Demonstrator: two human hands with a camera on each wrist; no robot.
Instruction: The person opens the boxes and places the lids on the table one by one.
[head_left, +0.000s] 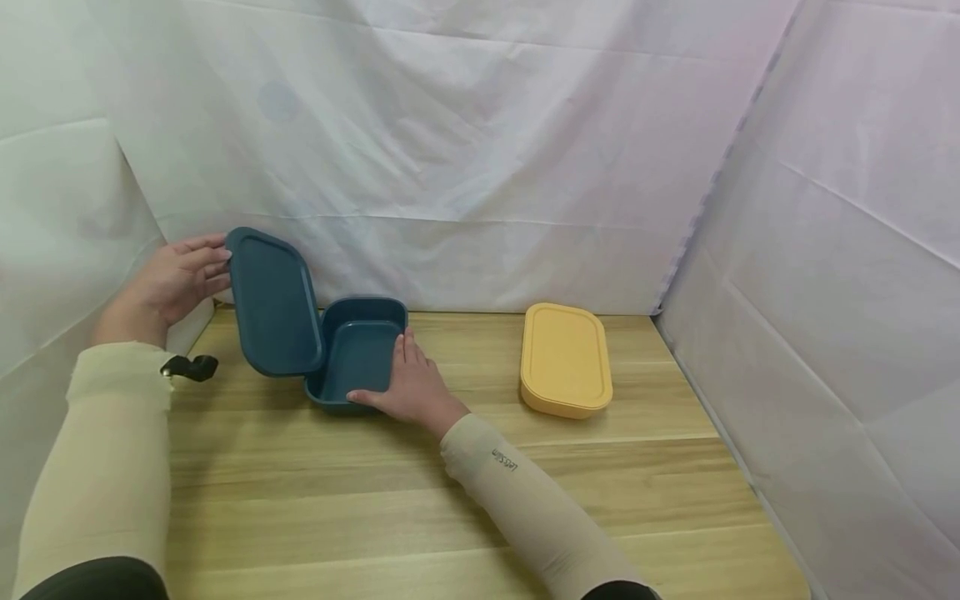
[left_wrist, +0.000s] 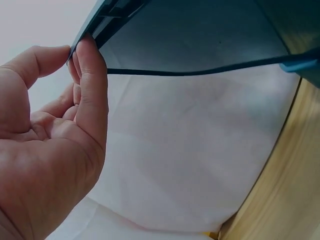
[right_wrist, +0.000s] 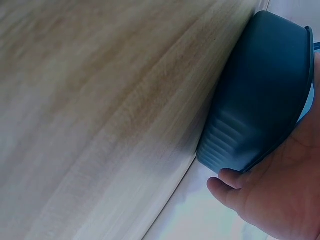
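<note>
A dark teal lunch box (head_left: 360,354) stands uncovered on the table at the left, its inside facing up. Its matching lid (head_left: 273,308) is raised and tilted at the box's left side, overlapping the left rim. My left hand (head_left: 180,279) pinches the lid's far-left edge between thumb and fingers, as the left wrist view also shows. My right hand (head_left: 412,379) holds the box at its near right corner, the thumb along the front rim and the fingers over the right rim. In the right wrist view the box's ribbed outer wall (right_wrist: 230,135) appears beside that hand.
A yellow lunch box (head_left: 566,362) with its lid on stands to the right on the wooden table (head_left: 360,500). White cloth walls (head_left: 480,167) enclose the table at the back and both sides. A black strap end (head_left: 191,367) sticks out from the left wrist.
</note>
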